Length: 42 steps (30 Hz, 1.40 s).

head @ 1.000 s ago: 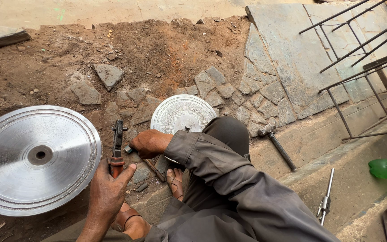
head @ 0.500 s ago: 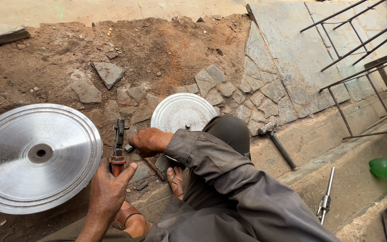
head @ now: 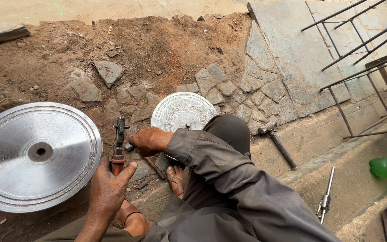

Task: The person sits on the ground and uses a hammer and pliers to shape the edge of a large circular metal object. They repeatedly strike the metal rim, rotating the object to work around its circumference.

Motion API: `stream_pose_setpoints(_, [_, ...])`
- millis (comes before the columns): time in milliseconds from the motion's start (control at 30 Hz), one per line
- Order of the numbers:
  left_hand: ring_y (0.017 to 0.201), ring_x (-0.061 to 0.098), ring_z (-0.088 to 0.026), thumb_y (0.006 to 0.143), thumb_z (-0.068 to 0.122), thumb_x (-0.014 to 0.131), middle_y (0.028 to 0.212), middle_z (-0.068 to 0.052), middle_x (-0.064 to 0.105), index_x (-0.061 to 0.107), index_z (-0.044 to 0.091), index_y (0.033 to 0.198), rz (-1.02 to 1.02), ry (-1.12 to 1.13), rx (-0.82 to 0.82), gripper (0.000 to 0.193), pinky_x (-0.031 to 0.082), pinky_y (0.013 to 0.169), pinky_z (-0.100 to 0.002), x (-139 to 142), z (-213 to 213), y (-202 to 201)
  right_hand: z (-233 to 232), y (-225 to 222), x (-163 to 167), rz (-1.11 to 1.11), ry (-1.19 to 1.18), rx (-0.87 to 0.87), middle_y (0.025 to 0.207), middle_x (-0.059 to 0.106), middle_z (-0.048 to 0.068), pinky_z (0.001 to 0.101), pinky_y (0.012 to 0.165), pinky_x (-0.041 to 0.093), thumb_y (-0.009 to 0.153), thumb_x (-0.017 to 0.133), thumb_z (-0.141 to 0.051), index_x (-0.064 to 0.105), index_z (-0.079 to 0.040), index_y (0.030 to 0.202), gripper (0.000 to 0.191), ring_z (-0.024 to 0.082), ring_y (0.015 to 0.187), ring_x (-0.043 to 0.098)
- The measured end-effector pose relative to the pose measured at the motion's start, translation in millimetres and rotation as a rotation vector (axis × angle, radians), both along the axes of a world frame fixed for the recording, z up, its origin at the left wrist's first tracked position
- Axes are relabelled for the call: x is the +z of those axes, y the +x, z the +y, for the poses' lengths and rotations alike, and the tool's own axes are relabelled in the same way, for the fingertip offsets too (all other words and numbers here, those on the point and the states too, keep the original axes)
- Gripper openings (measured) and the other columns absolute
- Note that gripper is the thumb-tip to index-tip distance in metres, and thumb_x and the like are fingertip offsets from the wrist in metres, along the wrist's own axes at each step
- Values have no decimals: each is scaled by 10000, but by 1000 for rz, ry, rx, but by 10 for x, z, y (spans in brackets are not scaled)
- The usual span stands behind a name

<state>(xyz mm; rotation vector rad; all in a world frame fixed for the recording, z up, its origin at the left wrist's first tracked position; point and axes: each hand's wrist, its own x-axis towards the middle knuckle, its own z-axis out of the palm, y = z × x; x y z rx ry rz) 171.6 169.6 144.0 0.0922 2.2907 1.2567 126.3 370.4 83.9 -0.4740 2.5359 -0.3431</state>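
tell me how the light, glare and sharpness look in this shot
Head view: soft, even daylight, no hard shadows; the large metal disc shows a bright sheen without blowing out; left hand, right hand and red-handled tool are sharp; wide-angle bending shows at the metal frame.

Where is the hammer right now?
In the head view, the hammer lies on the stone ground right of the person's knee, beyond the small metal disc.
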Motion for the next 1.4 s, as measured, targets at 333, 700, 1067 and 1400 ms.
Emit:
stream_pose_setpoints(333, [629,553,-203,831,424,758,719,-93,543,629,20,914,4,3,2,432,454,567,-426,3,0,-8,12,7,-12,38,-24,7,883,732,167,493,707,590,924,653,-256,633,-35,1130,303,353,836,731])
stream_pose_setpoints(700, [610,522,-195,838,403,763,721,-84,518,630,8,909,47,19,-28,422,440,541,-417,-8,-10,-13,-17,-25,19,-6,-20,-17,870,732,161,492,690,580,929,657,-285,617,-49,1145,322,354,815,727])
stream_pose_setpoints(1067, [613,516,-196,832,408,760,714,-80,512,631,16,918,26,15,-10,422,430,537,-423,-14,-7,-17,-2,-18,11,51,-29,10,829,719,164,486,664,583,931,672,-302,606,-33,1100,324,352,785,725])
stream_pose_setpoints(1400, [606,532,-217,838,414,761,698,-94,513,621,6,887,24,-9,-13,434,437,548,-442,-18,-16,-28,4,-19,11,77,-40,7,839,721,162,492,679,580,922,674,-310,609,-42,1101,329,358,800,722])
